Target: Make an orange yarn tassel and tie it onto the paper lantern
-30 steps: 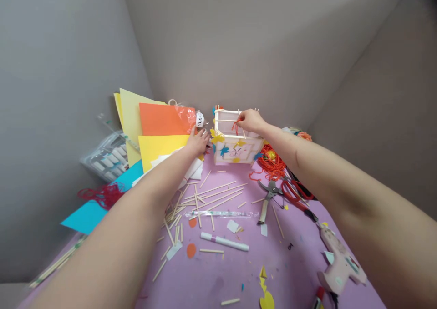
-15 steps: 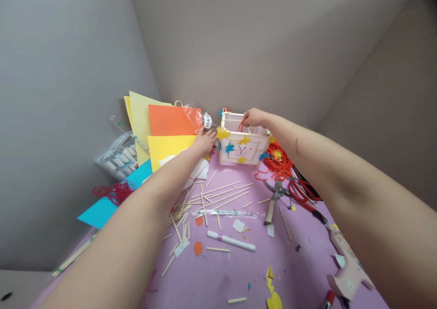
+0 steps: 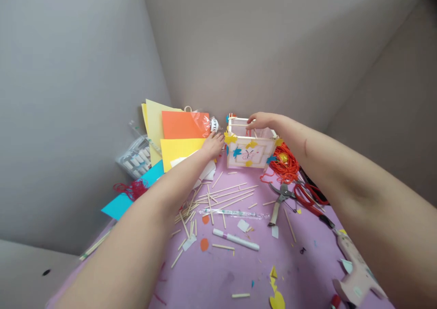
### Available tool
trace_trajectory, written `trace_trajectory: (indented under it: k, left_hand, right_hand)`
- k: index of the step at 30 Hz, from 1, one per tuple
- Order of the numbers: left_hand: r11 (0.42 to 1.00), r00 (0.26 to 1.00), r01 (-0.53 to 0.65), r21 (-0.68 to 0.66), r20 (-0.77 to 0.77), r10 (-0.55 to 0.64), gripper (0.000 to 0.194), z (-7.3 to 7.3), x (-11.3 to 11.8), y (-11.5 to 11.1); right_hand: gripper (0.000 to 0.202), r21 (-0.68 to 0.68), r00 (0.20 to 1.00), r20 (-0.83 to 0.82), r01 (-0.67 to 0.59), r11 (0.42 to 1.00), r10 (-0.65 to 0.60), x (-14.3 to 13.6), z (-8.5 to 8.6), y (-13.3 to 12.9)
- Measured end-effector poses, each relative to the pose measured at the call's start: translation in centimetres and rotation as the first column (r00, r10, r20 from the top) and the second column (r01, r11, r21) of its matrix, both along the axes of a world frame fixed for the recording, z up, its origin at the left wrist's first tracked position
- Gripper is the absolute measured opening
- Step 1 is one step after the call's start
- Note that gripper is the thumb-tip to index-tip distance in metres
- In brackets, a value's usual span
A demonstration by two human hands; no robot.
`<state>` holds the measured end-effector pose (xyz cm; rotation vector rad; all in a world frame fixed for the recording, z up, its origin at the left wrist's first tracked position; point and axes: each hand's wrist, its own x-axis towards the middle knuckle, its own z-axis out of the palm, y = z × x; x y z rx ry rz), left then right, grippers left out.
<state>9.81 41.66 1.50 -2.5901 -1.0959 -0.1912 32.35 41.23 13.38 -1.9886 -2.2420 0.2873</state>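
Observation:
A small box-shaped paper lantern [image 3: 249, 153] with a stick frame stands upright at the far side of the table. Yellow and blue paper leaves and a drawn butterfly decorate its front. My right hand [image 3: 262, 119] is over its open top, the fingers curved and looking apart. Just below the fingertips is red string [image 3: 248, 133], partly hidden by the lantern's edge. Left of the lantern, my left hand [image 3: 214, 145] rests with fingers stretched out beside a clear plastic bag [image 3: 202, 118], holding nothing.
Orange yarn [image 3: 284, 163], pruning shears [image 3: 282, 195] and red-handled scissors [image 3: 307, 195] lie to the right, with a pale glue gun [image 3: 357, 272] nearer. Wooden sticks [image 3: 235, 200] and a white marker [image 3: 236, 240] cover the middle. Coloured sheets [image 3: 184, 124] lean at left.
The view has shifted, moving everything slightly right and down. My right fingers have loosened above the lantern, and the red string sits lower. My left hand stays beside it.

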Motion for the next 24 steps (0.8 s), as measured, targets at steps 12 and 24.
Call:
trace_trajectory:
  k: [12,24]
  left_hand:
    - [0.981,0.97,-0.181,0.069,0.175,0.166,0.045,2.3,-1.0,-14.3]
    - [0.475,0.394,0.759,-0.446,0.895,0.211,0.025,8.6,0.6,-51.6]
  right_hand:
    - [0.021,0.292,0.675,-0.732,0.182,0.939,0.097,1.0,-3.0,-19.6]
    - [0.011,0.246,0.736,-0.635,-0.098,0.964,0.237,-4.1,-16.3,-42.7]
